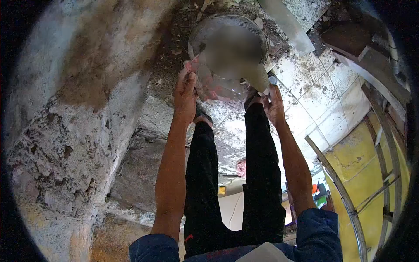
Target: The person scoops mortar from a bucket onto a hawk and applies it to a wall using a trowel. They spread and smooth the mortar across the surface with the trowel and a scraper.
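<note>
My left hand [186, 91] is closed on the edge of a clear plastic bag [214, 87] with red print. The bag spreads across the near side of a round, dirt-smeared basin [195, 41], whose middle is blurred. On the basin's near right side, my right hand [274, 105] has its fingers bent round the lower end of a flat, tan-grey piece [258, 80]. A small pale round end [273, 80] shows just above those fingers. Both arms reach forward over my legs, with my feet close to the basin.
A rough, peeling wall [87, 126] rises on the left. Debris-covered white tiles [305, 87] lie to the right, with a long flat board [290, 28] on the floor beyond. Farther right are a wooden piece [371, 72], a ladder-like wooden frame [342, 196] and a yellow wall [362, 153].
</note>
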{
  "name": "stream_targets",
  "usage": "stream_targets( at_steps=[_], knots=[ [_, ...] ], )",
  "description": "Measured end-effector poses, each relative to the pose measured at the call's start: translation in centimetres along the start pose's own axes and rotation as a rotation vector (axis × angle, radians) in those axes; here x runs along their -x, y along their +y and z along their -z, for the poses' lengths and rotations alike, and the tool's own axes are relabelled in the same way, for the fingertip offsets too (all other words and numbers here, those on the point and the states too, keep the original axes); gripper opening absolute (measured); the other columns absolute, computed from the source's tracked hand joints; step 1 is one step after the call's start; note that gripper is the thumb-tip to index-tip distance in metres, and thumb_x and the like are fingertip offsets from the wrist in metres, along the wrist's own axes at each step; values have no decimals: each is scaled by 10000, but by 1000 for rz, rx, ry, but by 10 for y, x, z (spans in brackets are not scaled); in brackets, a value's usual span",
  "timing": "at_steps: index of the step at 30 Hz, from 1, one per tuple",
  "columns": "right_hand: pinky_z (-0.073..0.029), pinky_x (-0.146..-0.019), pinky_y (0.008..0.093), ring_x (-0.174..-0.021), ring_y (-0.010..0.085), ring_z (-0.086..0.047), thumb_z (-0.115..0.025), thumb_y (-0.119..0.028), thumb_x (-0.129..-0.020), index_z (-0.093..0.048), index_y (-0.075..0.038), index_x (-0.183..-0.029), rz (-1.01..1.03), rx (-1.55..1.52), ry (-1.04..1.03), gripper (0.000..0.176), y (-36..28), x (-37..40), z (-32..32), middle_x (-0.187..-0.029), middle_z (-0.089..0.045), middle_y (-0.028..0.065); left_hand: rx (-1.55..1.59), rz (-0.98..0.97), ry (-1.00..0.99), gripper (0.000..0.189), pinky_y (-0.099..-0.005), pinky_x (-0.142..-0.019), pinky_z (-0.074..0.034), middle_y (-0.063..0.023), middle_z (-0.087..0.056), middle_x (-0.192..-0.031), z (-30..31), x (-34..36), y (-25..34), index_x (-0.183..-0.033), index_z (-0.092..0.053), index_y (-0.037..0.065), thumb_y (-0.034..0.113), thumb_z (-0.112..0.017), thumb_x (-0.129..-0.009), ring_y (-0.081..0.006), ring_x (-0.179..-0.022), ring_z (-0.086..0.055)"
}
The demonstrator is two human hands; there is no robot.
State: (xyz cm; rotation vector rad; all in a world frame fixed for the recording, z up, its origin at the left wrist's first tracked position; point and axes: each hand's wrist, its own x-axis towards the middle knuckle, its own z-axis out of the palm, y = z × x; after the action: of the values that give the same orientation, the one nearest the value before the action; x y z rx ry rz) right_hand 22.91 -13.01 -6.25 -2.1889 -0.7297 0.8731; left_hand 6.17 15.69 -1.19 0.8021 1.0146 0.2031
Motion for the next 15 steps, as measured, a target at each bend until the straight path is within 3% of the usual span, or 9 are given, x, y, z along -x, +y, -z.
stream_targets(
  at_steps=[2, 4, 5, 7, 11, 13, 14, 15],
  knots=[
    [-498, -978, 491, -1179, 441, -562, -579, 19, -951, -460, -37, -1459, 17, 4, -2, 525, 10, -3, -2, -1275, -548, 240, 12, 4, 19, 537, -297, -958, -486, -5, -587, -1307, 8, 0, 0, -1540, -441, 90, 304, -576, -1066, -124, -1071, -580],
    [-496, -981, 496, -1169, 441, -567, -575, 27, -949, -469, -38, -1452, 43, -25, 9, 519, -2, -9, 7, -1279, -551, 244, -40, 69, 80, 569, -322, -1023, -481, -36, -559, -1416, 12, 1, 4, -1559, -407, 95, 310, -585, -1063, -163, -1216, -573],
    [-494, -983, 501, -1158, 442, -572, -572, 35, -947, -478, -39, -1446, 67, -55, 15, 513, -8, -11, 13, -1284, -554, 248, -35, 68, 81, 569, -322, -1023, -481, -36, -559, -1416, 13, 3, 4, -1559, -407, 95, 310, -585, -1063, -163, -1216, -573],
    [-495, -976, 505, -1139, 437, -585, -582, 37, -941, -491, -44, -1433, 77, 57, 35, 507, -3, -20, 20, -1257, -574, 234, 39, -40, 55, 527, -275, -772, -473, 27, -584, -1081, 6, 1, 13, -1498, -479, 118, 367, -619, -1056, -89, -923, -545],
    [-500, -914, 520, -1086, 403, -594, -620, 4, -915, -508, -90, -1437, 58, 229, 17, 542, -14, -35, 20, -1193, -593, 183, 115, -88, 115, 533, -305, -816, -488, -13, -588, -1205, -5, 0, 17, -1478, -488, 116, 384, -637, -1042, -125, -1007, -577],
    [-471, -929, 537, -1084, 373, -584, -646, -22, -887, -497, -105, -1456, -7, 563, 21, 594, -40, -45, 20, -1212, -579, 163, 157, -40, 173, 504, -334, -863, -494, -21, -575, -1224, -12, 0, 15, -1428, -508, 116, 389, -652, -1030, -158, -1047, -588],
    [-404, -1072, 557, -1245, 361, -535, -659, -67, -882, -451, -122, -1508, -186, 654, -140, 661, -60, -55, 25, -1364, -533, 160, 160, -45, 170, 504, -334, -863, -494, -21, -575, -1224, -17, -1, 13, -1428, -508, 116, 389, -652, -1030, -158, -1047, -588],
    [-404, -1072, 557, -1245, 361, -535, -659, -67, -882, -451, -122, -1508, -184, 654, -138, 661, -67, -56, 27, -1364, -533, 160, 171, -57, 190, 485, -352, -884, -497, -23, -579, -1228, -21, 1, 10, -1396, -516, 118, 385, -668, -1021, -166, -1054, -593]
  ],
)
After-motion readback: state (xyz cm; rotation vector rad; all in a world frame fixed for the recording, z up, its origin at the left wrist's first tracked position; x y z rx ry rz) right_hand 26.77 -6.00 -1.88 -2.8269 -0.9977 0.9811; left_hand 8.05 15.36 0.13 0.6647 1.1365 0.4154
